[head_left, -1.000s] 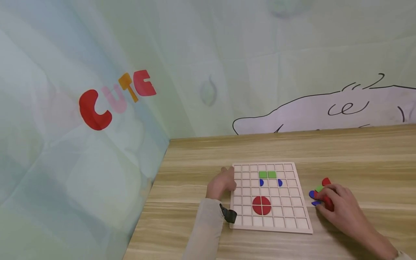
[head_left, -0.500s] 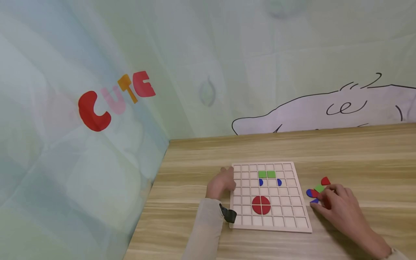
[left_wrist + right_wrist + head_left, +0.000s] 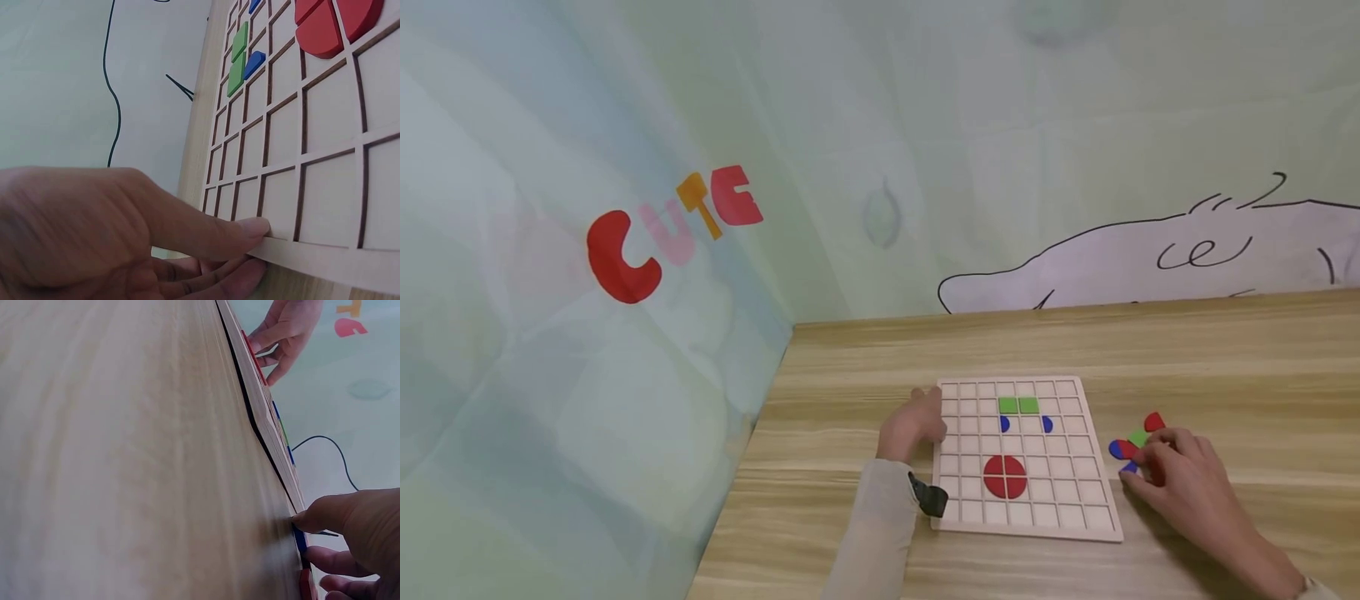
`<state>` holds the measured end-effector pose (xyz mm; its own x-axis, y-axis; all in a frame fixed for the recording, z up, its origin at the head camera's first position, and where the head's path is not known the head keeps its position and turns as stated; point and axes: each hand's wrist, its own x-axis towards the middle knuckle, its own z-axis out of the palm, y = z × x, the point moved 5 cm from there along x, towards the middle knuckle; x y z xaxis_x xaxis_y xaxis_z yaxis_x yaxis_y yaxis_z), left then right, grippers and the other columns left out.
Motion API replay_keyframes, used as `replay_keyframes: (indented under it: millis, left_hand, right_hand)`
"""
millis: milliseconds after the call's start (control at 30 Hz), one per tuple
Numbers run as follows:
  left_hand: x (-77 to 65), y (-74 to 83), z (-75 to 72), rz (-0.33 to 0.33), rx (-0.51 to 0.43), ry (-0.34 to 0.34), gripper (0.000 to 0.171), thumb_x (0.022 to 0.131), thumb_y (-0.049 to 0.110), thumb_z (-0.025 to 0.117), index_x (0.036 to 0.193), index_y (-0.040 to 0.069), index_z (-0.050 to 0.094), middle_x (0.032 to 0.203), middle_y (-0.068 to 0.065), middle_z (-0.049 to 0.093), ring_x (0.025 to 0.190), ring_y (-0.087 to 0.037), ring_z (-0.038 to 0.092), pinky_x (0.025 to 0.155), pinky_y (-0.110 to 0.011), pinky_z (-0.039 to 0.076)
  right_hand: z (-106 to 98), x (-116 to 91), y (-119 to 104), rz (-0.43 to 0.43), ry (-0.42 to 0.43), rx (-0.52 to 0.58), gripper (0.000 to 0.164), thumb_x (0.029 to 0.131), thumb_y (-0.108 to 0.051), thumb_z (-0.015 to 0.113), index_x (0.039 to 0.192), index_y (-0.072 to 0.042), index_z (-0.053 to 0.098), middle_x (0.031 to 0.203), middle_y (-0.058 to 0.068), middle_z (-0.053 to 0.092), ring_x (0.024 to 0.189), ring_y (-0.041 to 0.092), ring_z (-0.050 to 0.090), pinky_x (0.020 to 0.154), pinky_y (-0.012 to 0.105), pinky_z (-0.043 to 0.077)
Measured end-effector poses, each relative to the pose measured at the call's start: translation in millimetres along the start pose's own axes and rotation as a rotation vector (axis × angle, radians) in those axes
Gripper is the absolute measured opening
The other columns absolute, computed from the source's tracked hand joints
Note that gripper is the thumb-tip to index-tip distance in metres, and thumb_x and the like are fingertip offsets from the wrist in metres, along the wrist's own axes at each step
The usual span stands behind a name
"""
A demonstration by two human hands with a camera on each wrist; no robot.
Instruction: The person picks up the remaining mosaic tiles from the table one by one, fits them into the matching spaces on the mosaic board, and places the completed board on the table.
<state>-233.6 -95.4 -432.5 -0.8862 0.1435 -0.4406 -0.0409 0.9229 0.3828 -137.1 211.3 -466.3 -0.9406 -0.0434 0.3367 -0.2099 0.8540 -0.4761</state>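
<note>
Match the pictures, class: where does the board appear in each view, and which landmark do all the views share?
Head: board below and right of centre.
Left wrist: board fills much of the right side.
Right wrist: board is a thin strip, nearly edge-on, slanting down rightward from the top edge.
Shared landmark: the left hand, at the board's edge.

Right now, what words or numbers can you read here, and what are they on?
"CUTE": big coloured letters on the creased wall sheet.
The e-like curl in the black line drawing looks more like an eye than a letter.
No writing shows on the wooden grid board or the coloured pieces.
</note>
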Motion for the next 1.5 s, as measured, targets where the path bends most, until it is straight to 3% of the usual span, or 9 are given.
replay_keyframes:
  millis: [467,900,1067,1267,1500]
  left_hand:
    - [2.3,-0.2,1.8,0.007,0.024,0.004,0.066,0.092,0.002,0.052,0.152,0.005,0.023,0.157,-0.024,0.015,0.142,-0.033,0.025,0.091,-0.043,0.039]
    - [3.0,-1.0,1.3,0.009,0.014,0.008,0.067,0.091,0.002,0.054,0.151,0.005,0.025,0.157,-0.023,0.017,0.144,-0.033,0.021,0.094,-0.044,0.038]
    - [3.6,-1.6,1.3,0.004,0.015,0.011,0.068,0.091,0.003,0.055,0.151,0.006,0.025,0.157,-0.024,0.015,0.133,-0.032,0.036,0.088,-0.043,0.04]
    - [1.6,-1.3,1.6,0.005,0.002,0.009,0.067,0.092,0.003,0.053,0.152,0.007,0.023,0.157,-0.024,0.014,0.137,-0.032,0.032,0.09,-0.043,0.039]
    - [1.0,-1.2,0.9,0.001,-0.005,0.019,0.067,0.091,0.003,0.054,0.151,0.007,0.025,0.157,-0.023,0.016,0.14,-0.033,0.028,0.095,-0.044,0.038]
  right_hand:
    - [-4,2,-3,-0.004,-0.01,0.046,0.027,0.07,-0.019,0.083,0.083,0.0,0.069,0.108,0.026,0.054,0.1,0.043,0.043,0.086,0.055,0.031]
    - [-9,19,-23,-0.185,0.122,0.101,0.025,0.062,-0.011,0.086,0.079,-0.011,0.068,0.1,0.015,0.06,0.092,0.032,0.052,0.08,0.042,0.033]
    - [-3,28,-34,-0.18,0.075,0.133,0.023,0.065,-0.013,0.086,0.08,-0.01,0.069,0.102,0.015,0.06,0.096,0.033,0.052,0.082,0.049,0.034]
    - [5,35,-47,-0.222,0.036,0.124,0.019,0.069,-0.013,0.084,0.081,-0.013,0.069,0.103,0.01,0.06,0.098,0.026,0.05,0.079,0.043,0.037]
    - [19,44,-56,-0.237,-0.042,0.163,0.017,0.073,-0.015,0.082,0.083,-0.014,0.069,0.109,0.01,0.059,0.104,0.031,0.05,0.086,0.051,0.038]
